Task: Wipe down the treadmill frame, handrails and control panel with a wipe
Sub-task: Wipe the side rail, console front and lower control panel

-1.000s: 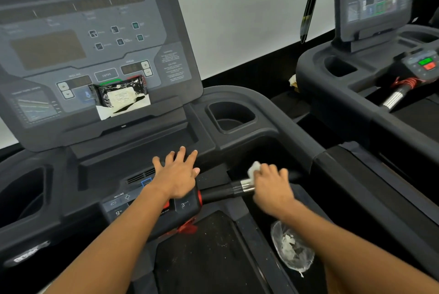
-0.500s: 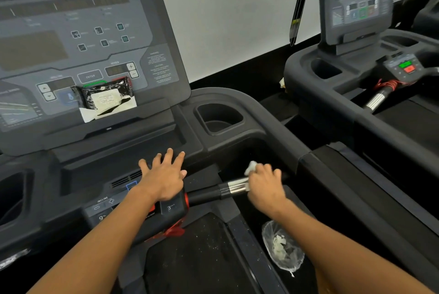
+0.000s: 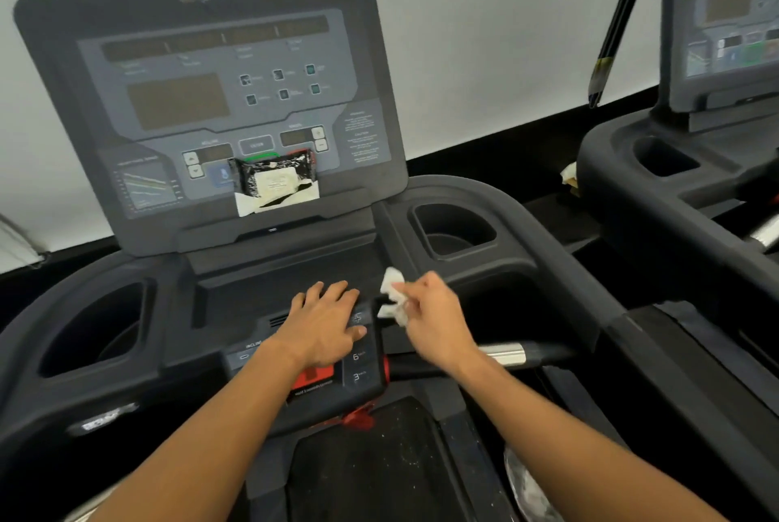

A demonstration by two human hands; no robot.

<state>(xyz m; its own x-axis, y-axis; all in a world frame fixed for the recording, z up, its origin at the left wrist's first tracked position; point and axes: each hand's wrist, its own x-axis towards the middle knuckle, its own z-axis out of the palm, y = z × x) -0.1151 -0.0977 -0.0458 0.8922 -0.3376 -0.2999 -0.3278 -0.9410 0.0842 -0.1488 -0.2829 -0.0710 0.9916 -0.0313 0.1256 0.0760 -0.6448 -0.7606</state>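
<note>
A dark grey treadmill fills the view, its upright control panel (image 3: 219,99) facing me. My right hand (image 3: 434,319) is shut on a crumpled white wipe (image 3: 392,298), held just above the right edge of the lower keypad console (image 3: 358,369). The black handrail with a chrome band (image 3: 506,353) runs to the right below that hand. My left hand (image 3: 324,327) lies flat, fingers spread, on top of the keypad console. A black pack of wipes (image 3: 274,180) leans against the bottom of the control panel.
Cup holders sit at the left (image 3: 97,327) and right (image 3: 455,230) of the console. A clear plastic bag (image 3: 527,488) lies beside the belt at the lower right. A second treadmill (image 3: 695,167) stands close on the right, with a black pole (image 3: 615,19) against the wall.
My right hand has left the handrail's chrome band and moved up and left with the wipe, beside my left hand. The view has swung left and up.
</note>
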